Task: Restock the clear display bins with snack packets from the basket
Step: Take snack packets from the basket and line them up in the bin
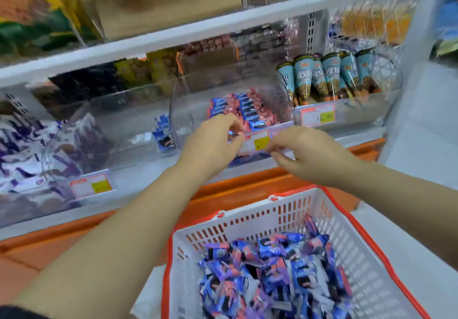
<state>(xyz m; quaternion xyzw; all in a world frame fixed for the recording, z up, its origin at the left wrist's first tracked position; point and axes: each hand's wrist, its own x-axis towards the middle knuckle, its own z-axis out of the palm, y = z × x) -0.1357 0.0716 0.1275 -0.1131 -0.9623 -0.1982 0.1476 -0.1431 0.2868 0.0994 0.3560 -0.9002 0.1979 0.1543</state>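
Placement step: left hand (213,140) pinches a snack packet (234,134) at the front lip of the centre bin (179,102), right hand (304,155) curled beside it, contents indeterminable; next, release inside, then reach into the basket (247,219) below.

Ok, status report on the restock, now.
Left hand grips a pink-blue packet at the middle bin's front rim. Right hand curled at the price label, hold unclear. Basket holds plenty more. Nothing in the way.
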